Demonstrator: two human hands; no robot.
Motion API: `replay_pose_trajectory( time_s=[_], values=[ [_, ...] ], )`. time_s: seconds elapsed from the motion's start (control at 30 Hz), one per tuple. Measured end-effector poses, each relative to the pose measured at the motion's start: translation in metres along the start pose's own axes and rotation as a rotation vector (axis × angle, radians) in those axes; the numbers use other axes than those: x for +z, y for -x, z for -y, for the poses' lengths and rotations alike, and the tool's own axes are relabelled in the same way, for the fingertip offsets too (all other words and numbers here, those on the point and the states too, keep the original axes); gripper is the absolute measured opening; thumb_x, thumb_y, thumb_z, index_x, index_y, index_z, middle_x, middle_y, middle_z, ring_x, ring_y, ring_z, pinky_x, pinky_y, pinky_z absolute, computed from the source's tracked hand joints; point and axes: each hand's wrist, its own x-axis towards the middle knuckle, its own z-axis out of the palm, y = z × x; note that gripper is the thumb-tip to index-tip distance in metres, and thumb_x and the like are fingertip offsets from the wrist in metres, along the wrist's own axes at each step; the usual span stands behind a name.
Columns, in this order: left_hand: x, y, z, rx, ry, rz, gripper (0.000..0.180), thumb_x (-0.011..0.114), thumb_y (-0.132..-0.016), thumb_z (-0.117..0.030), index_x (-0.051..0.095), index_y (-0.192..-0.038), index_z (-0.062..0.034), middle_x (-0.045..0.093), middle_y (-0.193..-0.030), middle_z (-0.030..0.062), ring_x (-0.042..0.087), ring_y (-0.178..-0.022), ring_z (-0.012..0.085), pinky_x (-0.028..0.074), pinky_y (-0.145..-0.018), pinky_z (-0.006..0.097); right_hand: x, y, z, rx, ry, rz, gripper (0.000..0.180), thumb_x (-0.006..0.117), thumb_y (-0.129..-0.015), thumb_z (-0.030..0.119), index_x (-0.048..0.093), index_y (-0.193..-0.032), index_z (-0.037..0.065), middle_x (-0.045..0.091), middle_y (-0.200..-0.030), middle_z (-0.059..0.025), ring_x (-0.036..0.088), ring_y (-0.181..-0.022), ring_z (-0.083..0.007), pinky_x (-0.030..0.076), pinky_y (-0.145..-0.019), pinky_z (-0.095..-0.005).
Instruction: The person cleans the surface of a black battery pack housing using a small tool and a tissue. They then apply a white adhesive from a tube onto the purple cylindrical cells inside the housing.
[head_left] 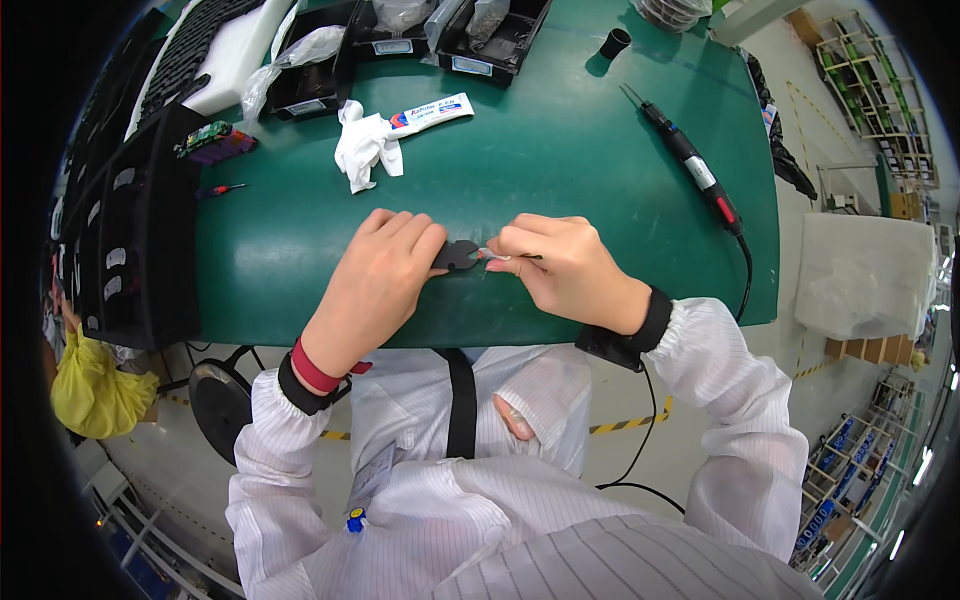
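Note:
My left hand (385, 270) rests on the green table mat (560, 150), its fingers pinning a small black part (456, 255) against the surface. My right hand (555, 262) is closed on a thin tool; its tip touches the black part's right side, where something small and pale shows. Both hands sit close together near the table's front edge. I cannot make out the tool's full shape; the fingers hide most of it.
A white tube (430, 112) and a crumpled white cloth (365, 148) lie behind my hands. An electric screwdriver (690, 160) with its cable lies at right. Black trays (330, 70) line the back; black bins (130, 230) stand at left, by a small red screwdriver (222, 189).

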Motion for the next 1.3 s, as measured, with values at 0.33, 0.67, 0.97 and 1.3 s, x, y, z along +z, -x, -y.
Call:
replay_pose_trajectory(
  time_s=[0.33, 0.67, 0.97, 1.3],
  values=[
    [0.001, 0.000, 0.000, 0.022, -0.009, -0.031, 0.030, 0.076, -0.079, -0.006, 0.056, -0.101, -0.0018, 0.057, -0.091, 0.0123, 0.058, -0.087, 0.0327, 0.045, -0.081, 0.043, 0.031, 0.013, 0.017, 0.217, 0.027, -0.255, 0.014, 0.077, -0.082, -0.003, 0.064, -0.084, 0.001, 0.069, -0.078, -0.0107, 0.066, -0.060, -0.0249, 0.050, -0.053, -0.0333],
    [-0.007, 0.006, -0.002, 0.001, -0.014, -0.038, 0.024, 0.074, -0.081, -0.010, 0.056, -0.096, -0.0031, 0.058, -0.091, 0.0121, 0.058, -0.087, 0.0319, 0.044, -0.078, 0.042, -0.009, 0.005, 0.022, 0.186, -0.044, -0.361, 0.014, 0.069, -0.088, -0.005, 0.065, -0.101, -0.001, 0.073, -0.098, -0.0151, 0.073, -0.079, -0.0334, 0.059, -0.068, -0.0353],
    [-0.026, 0.057, -0.007, -0.606, 0.708, -0.495, 0.024, 0.077, -0.086, -0.004, 0.063, -0.104, 0.0029, 0.070, -0.098, 0.0116, 0.068, -0.089, 0.0195, 0.052, -0.079, 0.033, 0.011, -0.010, -0.074, -0.087, 0.613, 0.164, 0.020, 0.060, -0.084, 0.005, 0.062, -0.104, 0.001, 0.066, -0.123, -0.0148, 0.064, -0.104, -0.0288, 0.056, -0.089, -0.0371],
    [-0.020, 0.088, -0.052, -0.731, 1.566, -0.781, 0.029, 0.065, -0.104, -0.019, 0.061, -0.123, 0.0021, 0.071, -0.116, 0.0082, 0.068, -0.102, 0.0136, 0.054, -0.094, 0.032, 0.021, -0.029, 0.081, 0.358, -0.481, 0.013, 0.031, 0.071, -0.098, 0.017, 0.064, -0.122, 0.000, 0.073, -0.095, -0.0102, 0.066, -0.075, -0.0164, 0.051, -0.068, -0.0301]
  ],
)
